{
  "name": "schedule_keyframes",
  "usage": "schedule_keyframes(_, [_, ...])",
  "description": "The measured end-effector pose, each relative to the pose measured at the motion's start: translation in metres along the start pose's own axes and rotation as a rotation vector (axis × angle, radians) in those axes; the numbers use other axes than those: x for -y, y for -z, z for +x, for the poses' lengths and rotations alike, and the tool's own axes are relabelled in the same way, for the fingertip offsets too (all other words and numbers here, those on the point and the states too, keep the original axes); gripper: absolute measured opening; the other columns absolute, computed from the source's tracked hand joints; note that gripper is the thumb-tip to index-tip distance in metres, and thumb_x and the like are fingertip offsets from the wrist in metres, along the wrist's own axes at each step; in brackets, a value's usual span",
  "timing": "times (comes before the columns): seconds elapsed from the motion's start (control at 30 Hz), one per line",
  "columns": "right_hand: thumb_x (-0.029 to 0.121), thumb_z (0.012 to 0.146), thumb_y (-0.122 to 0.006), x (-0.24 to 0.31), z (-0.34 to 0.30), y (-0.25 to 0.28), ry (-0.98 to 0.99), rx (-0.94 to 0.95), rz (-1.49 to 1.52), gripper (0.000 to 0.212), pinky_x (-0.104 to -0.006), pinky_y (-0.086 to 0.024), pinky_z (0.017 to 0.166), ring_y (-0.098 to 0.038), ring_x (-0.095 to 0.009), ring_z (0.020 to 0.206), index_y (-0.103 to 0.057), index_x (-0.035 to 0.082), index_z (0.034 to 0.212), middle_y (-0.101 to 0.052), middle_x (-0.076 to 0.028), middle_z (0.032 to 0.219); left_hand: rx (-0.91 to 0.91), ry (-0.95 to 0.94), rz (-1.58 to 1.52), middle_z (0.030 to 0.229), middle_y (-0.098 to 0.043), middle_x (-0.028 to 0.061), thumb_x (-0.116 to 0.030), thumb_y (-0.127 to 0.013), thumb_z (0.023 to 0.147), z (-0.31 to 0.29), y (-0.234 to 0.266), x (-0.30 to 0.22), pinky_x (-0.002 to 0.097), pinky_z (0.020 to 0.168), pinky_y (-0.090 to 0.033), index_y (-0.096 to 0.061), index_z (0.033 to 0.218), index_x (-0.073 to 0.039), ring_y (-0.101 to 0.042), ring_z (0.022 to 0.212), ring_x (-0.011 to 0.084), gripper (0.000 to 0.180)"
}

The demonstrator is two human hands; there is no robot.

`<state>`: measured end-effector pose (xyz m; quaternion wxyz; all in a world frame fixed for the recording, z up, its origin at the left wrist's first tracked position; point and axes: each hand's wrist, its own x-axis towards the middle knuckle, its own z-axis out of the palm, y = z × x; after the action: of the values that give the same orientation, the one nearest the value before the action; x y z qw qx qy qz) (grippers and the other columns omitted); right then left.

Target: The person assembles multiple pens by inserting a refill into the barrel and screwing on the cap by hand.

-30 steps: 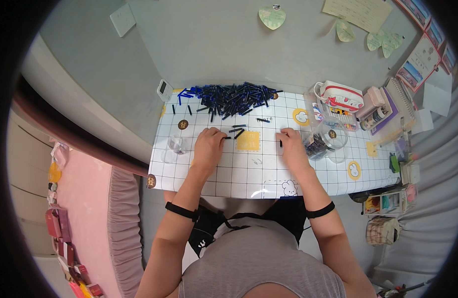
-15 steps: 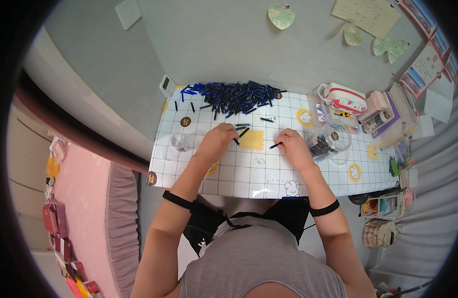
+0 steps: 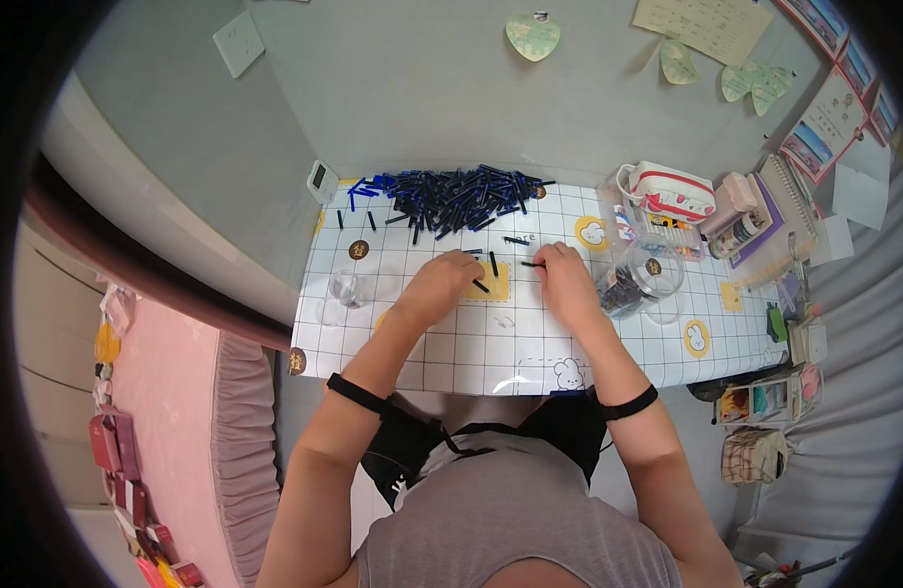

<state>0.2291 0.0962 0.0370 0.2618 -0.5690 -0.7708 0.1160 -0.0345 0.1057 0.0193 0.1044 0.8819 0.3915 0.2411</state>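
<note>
My left hand point(image 3: 439, 286) is closed, its fingertips on a short dark ink cartridge point(image 3: 482, 286) over the yellow square printed on the table mat. Opposite it, my right hand point(image 3: 566, 282) pinches another dark cartridge point(image 3: 530, 264) that points left. Between the hands one cartridge point(image 3: 493, 263) lies by itself, and a further one point(image 3: 473, 251) sits just beyond my left fingers. Farther off, a cartridge point(image 3: 516, 240) rests on the mat's printed lettering. A large heap of dark blue and black cartridges point(image 3: 461, 198) is piled at the back, against the wall.
Right of my right hand, a clear round jar point(image 3: 657, 279) holds many dark pieces. A small clear cup point(image 3: 348, 288) stands at left. A white-and-red pouch point(image 3: 673, 191), notebooks point(image 3: 784, 211) and a small white digital device point(image 3: 322, 181) line the table's edges.
My left hand has shifted slightly, its cartridge now lower at the fingertips. My right hand has moved up and left with its cartridge. The view has tilted a little.
</note>
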Motion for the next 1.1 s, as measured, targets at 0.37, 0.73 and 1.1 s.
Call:
schedule_keyframes(0.37, [-0.002, 0.086, -0.073, -0.004, 0.050, -0.035, 0.059, -0.011, -0.194, 0.019, -0.0461, -0.062, 0.091, -0.070, -0.037, 0.108, -0.070, 0.002, 0.104, -0.072, -0.017, 0.108, 0.061, -0.185, 0.151, 0.127, -0.071, 0.0090, 0.005, -0.071, 0.085, 0.038, -0.017, -0.010, 0.0391, 0.099, -0.059, -0.076, 0.127, -0.006, -0.070, 0.115, 0.0303, 0.044])
schedule_keyframes(0.73, [0.000, 0.087, -0.073, -0.018, 0.011, -0.017, -0.065, 0.044, -0.318, 0.013, -0.0456, -0.063, 0.091, -0.074, -0.039, 0.102, -0.079, 0.001, 0.099, -0.075, -0.019, 0.108, 0.141, -0.103, 0.204, 0.107, -0.073, 0.0100, 0.003, -0.071, 0.084, 0.049, -0.026, -0.027, 0.0414, 0.095, -0.061, -0.080, 0.099, -0.003, -0.071, 0.106, 0.0301, 0.019])
schedule_keyframes(1.1, [-0.005, 0.086, -0.074, -0.024, -0.031, 0.001, -0.088, -0.039, 0.164, 0.019, -0.0474, -0.060, 0.084, -0.074, -0.038, 0.095, -0.078, -0.001, 0.105, -0.074, -0.019, 0.100, 0.462, 0.189, 0.027, 0.098, -0.081, 0.0124, -0.009, -0.087, 0.083, 0.049, -0.010, -0.041, 0.0422, 0.086, -0.061, -0.082, 0.095, -0.005, -0.076, 0.097, 0.0321, 0.014])
